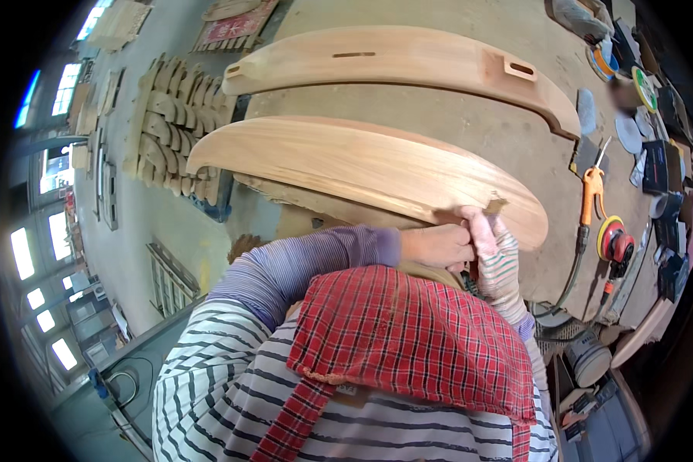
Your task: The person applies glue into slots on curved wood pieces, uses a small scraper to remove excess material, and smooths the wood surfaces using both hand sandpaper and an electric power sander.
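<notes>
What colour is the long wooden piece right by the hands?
The wooden piece is pale tan, with streaky grain; the head view shows it.

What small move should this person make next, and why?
Perhaps ease the left hand off the right hand: they look bunched together by the nearer wooden piece, with a small brown scrap beside the right one, so parting might free both.

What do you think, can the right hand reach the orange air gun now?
Probably yes: only the nearer wooden board and tabletop seem to lie between the right hand and the orange air gun, though this hand appears to hold a brown scrap.
</notes>
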`<action>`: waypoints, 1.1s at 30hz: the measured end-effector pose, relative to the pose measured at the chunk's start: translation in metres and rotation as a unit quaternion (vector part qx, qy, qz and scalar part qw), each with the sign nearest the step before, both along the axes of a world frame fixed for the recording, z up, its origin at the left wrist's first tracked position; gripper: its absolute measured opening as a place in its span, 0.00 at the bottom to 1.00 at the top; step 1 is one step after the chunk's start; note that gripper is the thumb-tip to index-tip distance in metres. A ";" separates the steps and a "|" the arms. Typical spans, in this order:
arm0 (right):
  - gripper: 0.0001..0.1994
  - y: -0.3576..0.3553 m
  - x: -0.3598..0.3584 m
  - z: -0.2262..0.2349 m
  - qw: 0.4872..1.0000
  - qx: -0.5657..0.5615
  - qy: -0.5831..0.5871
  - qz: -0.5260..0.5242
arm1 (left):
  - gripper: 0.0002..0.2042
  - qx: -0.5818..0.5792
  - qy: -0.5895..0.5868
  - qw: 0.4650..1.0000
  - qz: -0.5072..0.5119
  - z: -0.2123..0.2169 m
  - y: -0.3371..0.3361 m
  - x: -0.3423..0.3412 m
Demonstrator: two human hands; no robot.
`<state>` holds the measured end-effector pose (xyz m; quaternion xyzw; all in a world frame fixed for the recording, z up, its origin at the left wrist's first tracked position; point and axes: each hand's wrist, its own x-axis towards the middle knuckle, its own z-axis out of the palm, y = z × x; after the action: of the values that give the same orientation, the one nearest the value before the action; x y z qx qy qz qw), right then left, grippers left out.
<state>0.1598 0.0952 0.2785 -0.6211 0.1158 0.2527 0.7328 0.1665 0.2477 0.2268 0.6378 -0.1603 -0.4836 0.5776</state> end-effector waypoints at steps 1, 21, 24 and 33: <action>0.14 -0.001 -0.002 0.012 0.999 -0.028 -0.003 -0.044 | 0.15 0.052 0.003 0.996 -0.065 0.028 0.003 0.019; 0.07 -0.051 -0.013 -0.038 0.949 0.006 0.122 -0.290 | 0.13 0.382 -0.546 0.710 0.227 -0.061 0.144 0.070; 0.09 -0.040 -0.003 -0.037 0.947 -0.006 0.140 -0.289 | 0.13 0.391 -0.546 0.707 0.223 -0.057 0.145 0.068; 0.06 -0.042 -0.003 -0.045 0.962 -0.132 0.171 -0.168 | 0.13 0.407 -0.546 0.700 0.215 -0.058 0.145 0.069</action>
<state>0.1564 0.0530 0.2337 -0.6313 0.3743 0.2104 0.6458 0.2351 0.3925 0.1687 0.9800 -0.0934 0.0691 0.1613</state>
